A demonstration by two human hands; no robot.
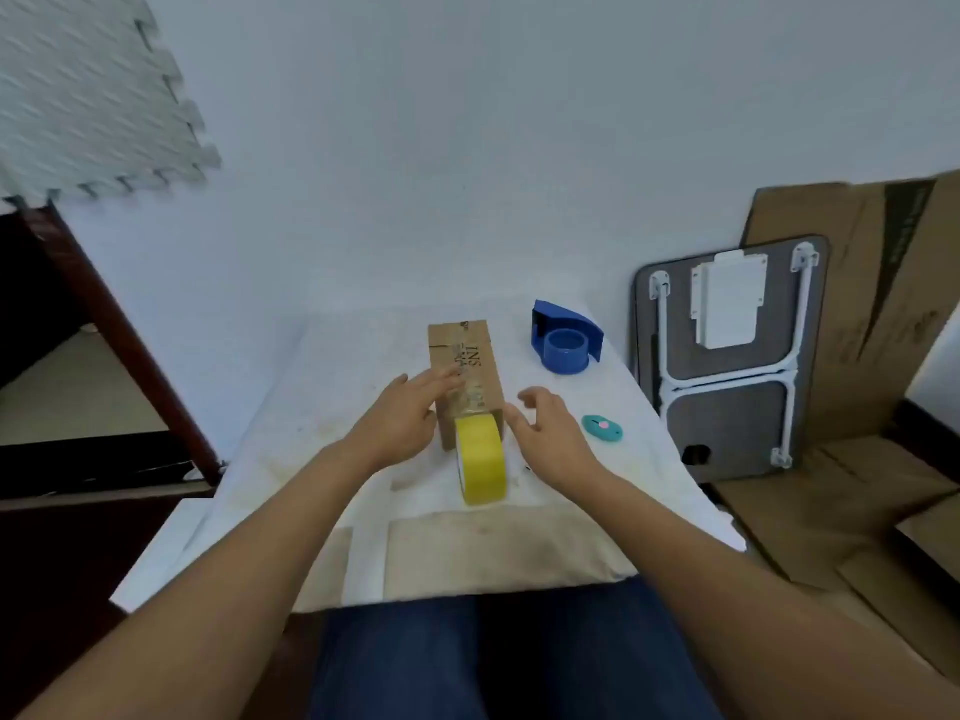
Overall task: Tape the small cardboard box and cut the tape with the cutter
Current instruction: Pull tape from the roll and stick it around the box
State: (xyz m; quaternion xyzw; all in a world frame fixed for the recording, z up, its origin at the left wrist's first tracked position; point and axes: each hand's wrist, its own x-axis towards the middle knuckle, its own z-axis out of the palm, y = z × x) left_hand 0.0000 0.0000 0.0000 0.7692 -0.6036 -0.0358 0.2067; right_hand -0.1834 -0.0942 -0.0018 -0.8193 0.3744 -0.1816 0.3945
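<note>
A small cardboard box (464, 356) lies lengthwise on the white table (291, 407), clear tape along its top. A yellow tape roll (480, 457) stands on edge against the box's near end. My left hand (408, 415) rests flat, fingers pressing on the box's top left side. My right hand (543, 426) hovers just right of the box and roll, fingers spread, holding nothing. A small teal cutter (601, 426) lies on the table to the right of my right hand.
A blue tape dispenser (565, 337) sits at the far right of the table. A folded grey lap table (727, 356) and flattened cardboard sheets (883, 304) lean against the wall on the right. Dark wooden furniture (78, 381) stands to the left.
</note>
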